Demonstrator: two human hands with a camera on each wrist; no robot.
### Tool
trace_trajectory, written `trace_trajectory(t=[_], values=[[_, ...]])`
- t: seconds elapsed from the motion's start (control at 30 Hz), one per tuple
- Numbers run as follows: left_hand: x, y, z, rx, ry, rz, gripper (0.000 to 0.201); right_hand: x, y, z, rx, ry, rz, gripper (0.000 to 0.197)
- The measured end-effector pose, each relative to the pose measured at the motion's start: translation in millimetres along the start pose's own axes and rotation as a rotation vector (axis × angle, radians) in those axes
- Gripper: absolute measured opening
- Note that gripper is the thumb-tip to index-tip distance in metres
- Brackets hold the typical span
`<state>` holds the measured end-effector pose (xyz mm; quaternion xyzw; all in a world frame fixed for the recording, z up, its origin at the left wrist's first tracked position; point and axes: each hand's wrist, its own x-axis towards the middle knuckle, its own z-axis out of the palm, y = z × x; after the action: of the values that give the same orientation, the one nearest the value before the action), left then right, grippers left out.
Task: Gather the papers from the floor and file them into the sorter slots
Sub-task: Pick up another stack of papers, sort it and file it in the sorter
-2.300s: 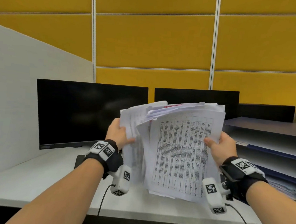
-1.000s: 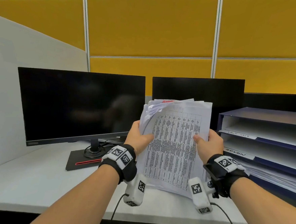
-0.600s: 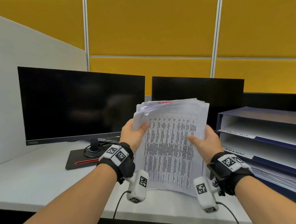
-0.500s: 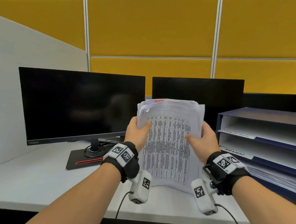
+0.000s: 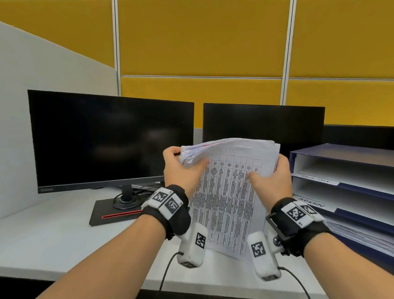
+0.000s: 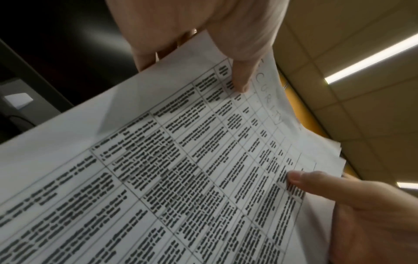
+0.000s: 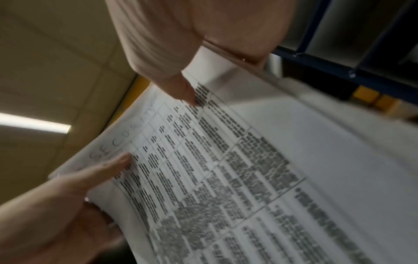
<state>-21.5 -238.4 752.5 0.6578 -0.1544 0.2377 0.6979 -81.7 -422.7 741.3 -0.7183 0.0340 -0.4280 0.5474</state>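
A white desk (image 5: 33,243) carries two dark monitors (image 5: 108,140) and, at right, a blue sorter (image 5: 354,158) with open slots facing left. The papers (image 5: 225,198) stand upright above the desk, long axis vertical, print toward the person. The left hand (image 5: 180,171) and right hand (image 5: 273,180) grip the top corners.

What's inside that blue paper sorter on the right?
The blue sorter has two upper slots that look empty as far as visible; one label reads ADMIN. A lower slot holds a paper pile. Anything below is out of view.
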Motion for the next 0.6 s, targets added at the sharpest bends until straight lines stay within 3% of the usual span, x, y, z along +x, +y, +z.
trace_trajectory(t=[0.1,0.2,0.3,0.43,0.5,0.6], values=[[1.1,-1.5,-4.1,-0.002,0.005,0.034,0.065,-1.2,-1.0,-1.9,-0.041,-0.076,-0.013,0.064],[3.0,-5.0,-6.3,0.059,-0.123,0.013,0.064,-0.4,-0.8,-3.9,0.020,-0.120,0.057,0.074],[4.2,-2.9,-7.7,0.120,-0.166,-0.038,0.050,-2.0,-0.9,-4.9,-0.029,-0.156,0.077,0.057],[3.2,9.0,-2.8,0.107,-0.080,0.046,0.027,-10.5,-12.1,2.0,-0.052,-0.125,-0.052,0.040],[1.4,10.4,-1.5,0.106,-0.074,0.036,0.027,-10.9,-12.9,4.4,-0.057,-0.132,-0.049,0.044],[-4.8,2.6,-4.7,0.132,-0.164,-0.075,0.037,-9.7,-5.7,3.2,-0.029,-0.173,0.077,0.059]])
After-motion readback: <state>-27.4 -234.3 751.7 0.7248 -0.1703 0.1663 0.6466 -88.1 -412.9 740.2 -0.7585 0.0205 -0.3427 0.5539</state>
